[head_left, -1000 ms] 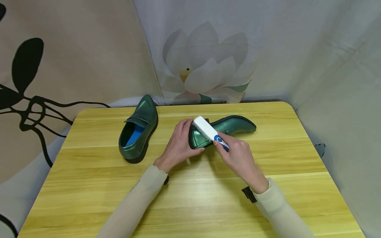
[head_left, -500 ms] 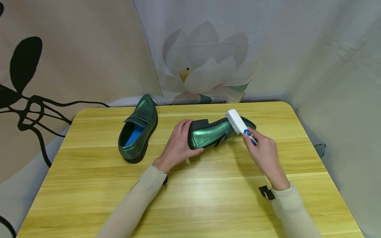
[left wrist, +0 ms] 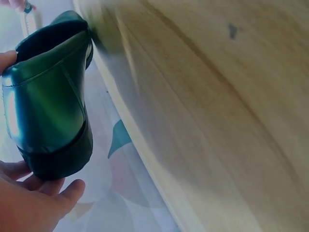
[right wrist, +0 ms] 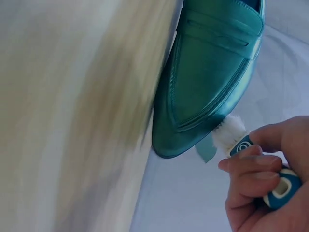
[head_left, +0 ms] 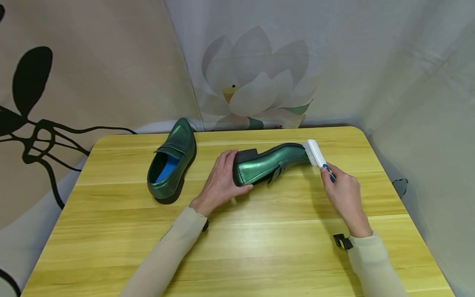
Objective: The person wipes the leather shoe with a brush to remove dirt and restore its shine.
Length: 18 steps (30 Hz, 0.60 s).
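A green metallic loafer [head_left: 256, 168] lies on its side, its dark heel and sole edge turned up and its toe pointing right. My left hand [head_left: 222, 181] grips it by the heel, fingers behind and thumb in front; in the left wrist view the fingers [left wrist: 46, 186] curl under the heel. My right hand [head_left: 343, 192] holds a white brush with a blue handle [head_left: 315, 153], its bristles against the loafer's toe. In the right wrist view, the bristles [right wrist: 229, 131] meet the side of the toe, and my fingers wrap the blue grip.
The matching green loafer [head_left: 172, 165] stands upright to the left on the wooden table [head_left: 237, 247], blue insole showing. Behind the table's far edge hangs a pale curtain [head_left: 334, 62] with a flower print.
My right hand has swept the brush rightward along the loafer, from the heel past the middle to the toe. The left hand and both loafers have stayed nearly in place.
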### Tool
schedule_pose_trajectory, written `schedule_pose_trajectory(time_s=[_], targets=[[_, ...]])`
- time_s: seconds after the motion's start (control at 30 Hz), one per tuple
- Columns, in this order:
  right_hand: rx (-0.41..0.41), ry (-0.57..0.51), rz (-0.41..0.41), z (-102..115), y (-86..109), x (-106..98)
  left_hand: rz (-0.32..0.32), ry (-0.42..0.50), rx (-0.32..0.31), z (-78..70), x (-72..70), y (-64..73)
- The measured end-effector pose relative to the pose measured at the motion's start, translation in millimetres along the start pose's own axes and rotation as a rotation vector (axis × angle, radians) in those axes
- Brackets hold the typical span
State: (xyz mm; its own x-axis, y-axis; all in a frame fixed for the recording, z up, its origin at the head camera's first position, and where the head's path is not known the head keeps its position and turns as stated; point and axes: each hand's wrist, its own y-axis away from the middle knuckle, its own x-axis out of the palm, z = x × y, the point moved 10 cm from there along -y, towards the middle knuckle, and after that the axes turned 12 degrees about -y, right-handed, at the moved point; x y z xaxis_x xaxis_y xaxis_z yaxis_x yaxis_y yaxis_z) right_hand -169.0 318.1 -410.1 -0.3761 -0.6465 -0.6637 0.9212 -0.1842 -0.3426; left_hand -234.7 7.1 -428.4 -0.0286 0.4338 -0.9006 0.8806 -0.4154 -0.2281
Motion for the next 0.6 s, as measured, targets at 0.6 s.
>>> schedule_pose_trajectory(time_s=[0.6], targets=[[-0.355, -0.070, 0.084, 89.6, 7.9, 47.6, 0.010, 0.000, -0.012, 1.1, 0.1, -2.7]])
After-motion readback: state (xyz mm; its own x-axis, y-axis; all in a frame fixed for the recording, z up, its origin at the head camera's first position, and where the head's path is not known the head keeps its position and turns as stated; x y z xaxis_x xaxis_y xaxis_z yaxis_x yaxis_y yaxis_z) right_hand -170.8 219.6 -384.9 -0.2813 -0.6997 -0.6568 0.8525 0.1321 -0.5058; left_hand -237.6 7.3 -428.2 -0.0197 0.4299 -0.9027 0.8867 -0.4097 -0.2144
